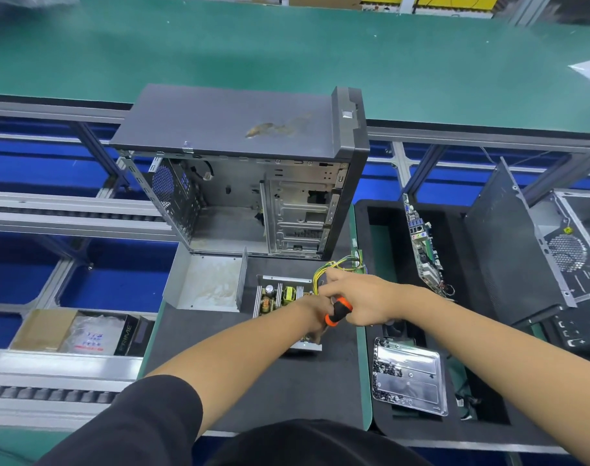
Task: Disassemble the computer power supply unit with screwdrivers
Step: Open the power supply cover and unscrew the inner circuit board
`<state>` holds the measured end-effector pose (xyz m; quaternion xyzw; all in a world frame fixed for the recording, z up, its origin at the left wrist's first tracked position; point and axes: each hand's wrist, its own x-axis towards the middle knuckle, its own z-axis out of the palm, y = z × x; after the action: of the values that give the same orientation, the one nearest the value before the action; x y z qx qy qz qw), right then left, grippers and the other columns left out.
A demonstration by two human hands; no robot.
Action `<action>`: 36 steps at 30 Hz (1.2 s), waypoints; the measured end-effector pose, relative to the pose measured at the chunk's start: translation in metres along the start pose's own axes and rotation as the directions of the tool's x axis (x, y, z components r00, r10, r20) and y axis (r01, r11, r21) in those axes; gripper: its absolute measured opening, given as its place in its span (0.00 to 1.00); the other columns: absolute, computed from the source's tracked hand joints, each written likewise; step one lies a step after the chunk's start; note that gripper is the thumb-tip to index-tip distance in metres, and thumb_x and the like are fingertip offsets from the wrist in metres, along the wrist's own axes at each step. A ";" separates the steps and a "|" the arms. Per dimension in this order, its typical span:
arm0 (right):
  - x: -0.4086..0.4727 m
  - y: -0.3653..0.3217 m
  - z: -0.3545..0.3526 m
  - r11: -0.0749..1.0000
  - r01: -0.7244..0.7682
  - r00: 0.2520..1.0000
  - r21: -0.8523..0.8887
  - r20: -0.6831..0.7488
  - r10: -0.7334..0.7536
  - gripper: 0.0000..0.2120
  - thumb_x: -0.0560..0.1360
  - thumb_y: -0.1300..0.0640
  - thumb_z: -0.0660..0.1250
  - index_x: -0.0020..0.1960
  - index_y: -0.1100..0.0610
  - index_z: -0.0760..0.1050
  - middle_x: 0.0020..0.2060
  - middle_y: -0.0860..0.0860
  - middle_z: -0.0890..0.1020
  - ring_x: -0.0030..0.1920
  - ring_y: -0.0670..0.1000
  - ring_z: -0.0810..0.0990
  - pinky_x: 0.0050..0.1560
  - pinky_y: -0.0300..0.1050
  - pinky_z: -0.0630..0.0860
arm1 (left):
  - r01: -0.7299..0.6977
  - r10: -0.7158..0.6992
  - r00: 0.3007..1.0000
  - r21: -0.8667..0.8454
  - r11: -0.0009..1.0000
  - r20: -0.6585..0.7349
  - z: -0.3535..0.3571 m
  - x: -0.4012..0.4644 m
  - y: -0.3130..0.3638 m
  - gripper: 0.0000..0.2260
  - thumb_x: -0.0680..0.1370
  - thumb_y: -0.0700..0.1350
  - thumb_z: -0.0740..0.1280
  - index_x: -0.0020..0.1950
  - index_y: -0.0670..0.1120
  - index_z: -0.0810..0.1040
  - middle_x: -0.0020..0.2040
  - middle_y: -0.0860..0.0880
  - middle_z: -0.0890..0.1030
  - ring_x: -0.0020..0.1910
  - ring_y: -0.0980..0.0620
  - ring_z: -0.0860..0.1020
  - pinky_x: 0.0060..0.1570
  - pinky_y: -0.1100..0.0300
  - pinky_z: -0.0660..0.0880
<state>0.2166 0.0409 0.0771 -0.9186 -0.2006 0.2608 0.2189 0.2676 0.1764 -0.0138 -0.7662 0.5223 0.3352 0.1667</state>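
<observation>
The power supply unit is found opened on the dark mat, its circuit board with a capacitor, yellow-wound coils and silver heat sinks exposed inside a shallow metal tray. Its removed grey metal cover is laid just to the left, inner face up. A screwdriver with an orange-and-black handle is held over the unit's right edge, beside the yellow and green wires.
</observation>
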 end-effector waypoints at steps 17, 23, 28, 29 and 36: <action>-0.004 0.005 0.000 1.000 -0.005 1.000 -0.015 0.016 0.005 0.16 0.66 0.58 0.66 0.48 0.41 0.69 0.46 0.42 0.67 0.45 0.42 0.70 0.36 0.46 0.71 | 0.059 -0.060 0.998 -0.009 0.998 -0.001 -0.001 0.004 0.006 0.25 0.81 0.52 0.69 0.75 0.43 0.70 0.76 0.44 0.69 0.73 0.43 0.69 0.71 0.50 0.68; 0.000 0.007 0.003 0.917 -0.037 0.992 -0.397 -0.124 -0.013 0.10 0.72 0.42 0.58 0.48 0.46 0.64 0.32 0.47 0.74 0.33 0.52 0.73 0.29 0.44 0.57 | 0.087 -0.084 0.996 -0.132 0.987 0.026 -0.011 -0.006 0.007 0.22 0.75 0.42 0.77 0.66 0.38 0.78 0.66 0.42 0.79 0.62 0.39 0.79 0.61 0.47 0.78; -0.005 0.009 0.000 0.999 -0.014 0.999 0.033 -0.045 0.016 0.13 0.64 0.60 0.61 0.44 0.46 0.74 0.45 0.43 0.68 0.48 0.39 0.70 0.35 0.35 0.62 | 0.114 -0.118 0.993 -0.178 0.977 -0.008 -0.010 -0.011 0.008 0.31 0.76 0.44 0.77 0.74 0.37 0.69 0.68 0.42 0.77 0.61 0.42 0.79 0.61 0.53 0.75; -0.006 0.011 0.000 0.997 -0.022 0.999 0.073 -0.021 0.024 0.16 0.63 0.62 0.62 0.45 0.45 0.75 0.46 0.43 0.67 0.48 0.39 0.70 0.36 0.34 0.63 | 0.116 -0.119 0.993 -0.186 0.976 -0.004 -0.010 -0.011 0.008 0.31 0.76 0.44 0.76 0.74 0.37 0.69 0.67 0.42 0.78 0.59 0.42 0.79 0.60 0.53 0.76; -0.006 0.006 -0.007 0.921 -0.042 0.996 -0.388 -0.085 0.010 0.11 0.70 0.40 0.58 0.45 0.41 0.56 0.31 0.45 0.69 0.35 0.54 0.72 0.29 0.44 0.58 | 0.130 -0.130 0.991 -0.199 0.971 0.014 -0.014 -0.014 0.010 0.24 0.72 0.40 0.79 0.65 0.37 0.76 0.60 0.42 0.81 0.59 0.39 0.81 0.58 0.49 0.79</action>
<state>0.2173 0.0313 0.0817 -0.9562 -0.2272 0.1808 0.0366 0.2601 0.1732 0.0066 -0.8115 0.4347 0.3744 0.1110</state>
